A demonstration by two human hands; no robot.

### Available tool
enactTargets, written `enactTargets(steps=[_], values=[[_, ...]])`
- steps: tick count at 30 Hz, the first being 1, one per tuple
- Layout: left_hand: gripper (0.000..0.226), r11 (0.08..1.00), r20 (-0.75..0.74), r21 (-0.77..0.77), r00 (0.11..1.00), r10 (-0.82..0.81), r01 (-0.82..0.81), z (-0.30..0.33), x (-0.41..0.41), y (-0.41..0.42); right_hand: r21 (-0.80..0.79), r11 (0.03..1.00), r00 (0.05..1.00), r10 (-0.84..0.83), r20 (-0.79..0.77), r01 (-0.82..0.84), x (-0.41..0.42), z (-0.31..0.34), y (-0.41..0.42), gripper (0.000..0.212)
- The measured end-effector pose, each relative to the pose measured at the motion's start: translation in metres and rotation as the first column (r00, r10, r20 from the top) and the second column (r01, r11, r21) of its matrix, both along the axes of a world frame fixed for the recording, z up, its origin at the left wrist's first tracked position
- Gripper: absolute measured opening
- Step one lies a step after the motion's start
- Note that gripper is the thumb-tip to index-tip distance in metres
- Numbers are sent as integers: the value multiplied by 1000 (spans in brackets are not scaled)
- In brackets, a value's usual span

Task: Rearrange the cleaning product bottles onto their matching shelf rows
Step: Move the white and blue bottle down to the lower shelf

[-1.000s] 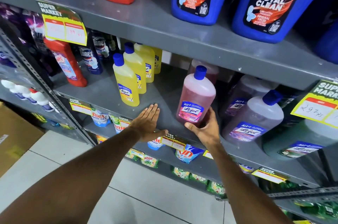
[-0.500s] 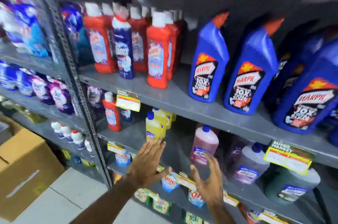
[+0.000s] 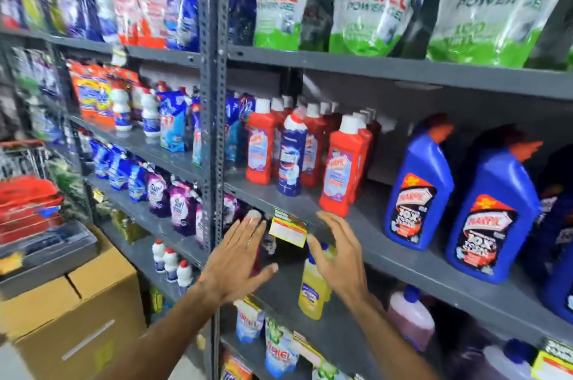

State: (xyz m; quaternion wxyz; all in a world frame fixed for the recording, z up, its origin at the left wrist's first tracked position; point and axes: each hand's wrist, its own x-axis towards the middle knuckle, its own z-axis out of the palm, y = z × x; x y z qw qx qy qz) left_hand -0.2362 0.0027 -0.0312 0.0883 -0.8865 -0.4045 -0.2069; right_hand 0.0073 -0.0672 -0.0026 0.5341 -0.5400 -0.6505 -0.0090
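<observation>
"Where were the hands?"

"Both were raised in front of the grey metal shelf rack (image 3: 214, 131). The left hand (image 3: 238, 258) had its fingers spread and straight, gripping nothing. The right hand (image 3: 339, 255) was loosely curled with palm turned inward, also empty, and neither touched a bottle."

"And the bottles?"

"The red plastic bottles with white caps (image 3: 341, 168) stood upright in a cluster on the middle shelf, above the fingertips. A dark blue bottle with a white neck (image 3: 291, 156) stood among them, in their front row. Right of that cluster, on the same shelf, stood big blue bottles with orange angled spouts (image 3: 418, 190) (labels too blurred to read fully)."

"Anything lower?"

"A yellow bottle with a blue cap (image 3: 313, 292) stood on the shelf below, partly behind the right hand, and a pink bottle with a blue cap (image 3: 410, 314) was further right. A yellow price tag (image 3: 288, 229) hung from the shelf edge between the two hands. Green and white detergent pouches (image 3: 366, 4) lined the top shelf, and a brown cardboard box (image 3: 71, 320) sat on the floor at left."
</observation>
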Motion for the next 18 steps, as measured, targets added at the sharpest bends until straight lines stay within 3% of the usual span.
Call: enactTargets(steps=[5, 12, 18], values=[[100, 999, -22, 36, 1000, 22, -22, 32, -31, 59, 20, 995, 994, -97, -50, 98, -34, 27, 59, 48], [99, 993, -29, 86, 997, -73, 75, 60, -51, 150, -60, 966, 951, -256, -173, 250, -60, 40, 140, 64], [101, 986, -62, -40, 985, -163, 160, 36, -42, 190, -129, 946, 894, -325, -308, 299, -62, 40, 186, 72]])
